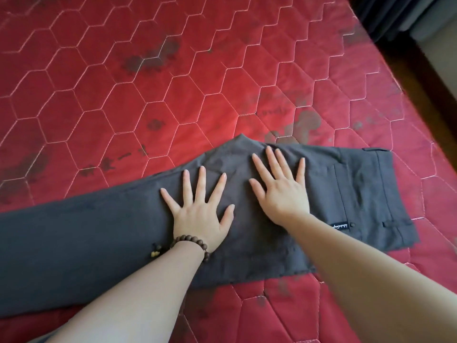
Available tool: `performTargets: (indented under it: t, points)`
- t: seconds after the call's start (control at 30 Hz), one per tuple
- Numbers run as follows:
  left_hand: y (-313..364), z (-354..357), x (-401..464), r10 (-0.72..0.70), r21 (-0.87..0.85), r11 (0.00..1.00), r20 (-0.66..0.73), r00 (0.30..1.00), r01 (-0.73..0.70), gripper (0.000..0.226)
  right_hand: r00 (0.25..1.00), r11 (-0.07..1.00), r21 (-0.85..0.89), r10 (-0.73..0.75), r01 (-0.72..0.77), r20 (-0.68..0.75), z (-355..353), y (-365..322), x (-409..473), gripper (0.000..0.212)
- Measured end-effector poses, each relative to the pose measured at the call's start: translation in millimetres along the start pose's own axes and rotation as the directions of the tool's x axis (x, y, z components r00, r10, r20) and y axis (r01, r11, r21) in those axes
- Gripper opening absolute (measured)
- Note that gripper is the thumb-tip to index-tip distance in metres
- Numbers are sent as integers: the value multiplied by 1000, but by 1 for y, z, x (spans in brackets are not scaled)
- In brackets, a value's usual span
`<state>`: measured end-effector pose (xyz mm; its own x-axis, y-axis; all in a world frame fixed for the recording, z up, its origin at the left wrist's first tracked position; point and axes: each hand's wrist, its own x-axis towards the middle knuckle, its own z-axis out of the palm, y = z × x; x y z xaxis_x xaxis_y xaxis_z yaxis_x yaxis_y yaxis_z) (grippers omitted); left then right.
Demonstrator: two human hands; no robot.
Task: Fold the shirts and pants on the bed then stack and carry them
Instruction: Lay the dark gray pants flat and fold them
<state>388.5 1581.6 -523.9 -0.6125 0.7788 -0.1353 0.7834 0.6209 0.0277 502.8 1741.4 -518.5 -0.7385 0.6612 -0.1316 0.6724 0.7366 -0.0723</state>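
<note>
Dark grey pants (pixel 99 233) lie flat across the near part of the red quilted bed (pixel 173 82), folded lengthwise with the legs together. The waistband with a small label is at the right, and the legs run off the left edge of view. My left hand (pixel 200 211), with a bead bracelet on its wrist, presses flat on the pants with spread fingers. My right hand (pixel 282 186) lies flat beside it on the seat area, fingers straight. No shirt is in view.
The bed's far right edge (pixel 395 60) drops to a dark floor strip, with grey curtains (pixel 405 13) at the top right corner. The red cover carries dark stains.
</note>
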Motion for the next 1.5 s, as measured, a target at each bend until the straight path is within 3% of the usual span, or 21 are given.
performTargets:
  t: [0.1, 0.2, 0.3, 0.33, 0.4, 0.47, 0.53, 0.6, 0.7, 0.8, 0.9, 1.03, 1.2, 1.33, 1.5]
  points:
    - [-1, 2, 0, -4, 6, 1000, -9, 1000, 4, 66, 979, 979, -9, 204, -204, -20, -5, 75, -16, 62]
    - [0, 4, 1, 3, 10, 1000, -15, 1000, -3, 66, 913, 912, -60, 408, -406, 22, -12, 139, -45, 62]
    - [-1, 5, 1, 9, 12, 1000, -18, 1000, -9, 62, 813, 815, -62, 580, -577, 59, -17, 150, -60, 65]
    - [0, 5, 1, 20, 3, 1000, -18, 1000, -20, 60, 813, 814, -44, 581, -579, 47, -19, 140, -63, 65]
    - [3, 3, -3, 35, -25, 999, -20, 999, -35, 56, 904, 904, 8, 428, -428, -8, -17, 102, -71, 64]
    - [9, 2, -10, 21, -44, 999, -27, 999, -22, 55, 987, 985, 79, 159, -156, -32, -10, 50, -83, 61]
    - [19, 2, -26, 8, -45, 999, -32, 999, -10, 57, 999, 996, 78, -39, 41, -18, 1, 9, -98, 59]
    - [32, 6, -49, 33, -36, 999, -25, 999, -34, 64, 1000, 998, 62, -23, 23, -12, 9, -1, -111, 58]
    - [48, 7, -82, 90, -30, 995, -13, 996, -90, 66, 984, 983, 56, 177, -175, -29, 9, 21, -125, 60]
    - [46, 3, -98, 148, -59, 988, 47, 988, -145, 63, 952, 953, -9, 303, -303, 43, 6, 36, -132, 62]
    - [24, 0, -96, 138, -31, 990, 124, 983, -135, 65, 939, 944, -24, 331, -330, 88, -2, 23, -130, 63]
    - [-40, -9, -71, -10, -39, 999, 247, 969, 21, 67, 983, 988, 15, 149, -152, 104, -3, -28, -119, 63]
    - [-159, -27, -52, -26, -31, 999, 421, 907, 43, 72, 991, 999, 32, 16, -21, 130, 11, -124, -97, 65]
    - [-258, -21, -72, -20, -29, 999, 366, 930, 33, 69, 975, 987, 8, -162, 163, 155, 17, -206, -73, 66]
    - [-364, -5, -124, -181, -61, 978, 229, 957, 200, 69, 900, 920, -10, -381, 392, 214, 21, -316, -51, 68]
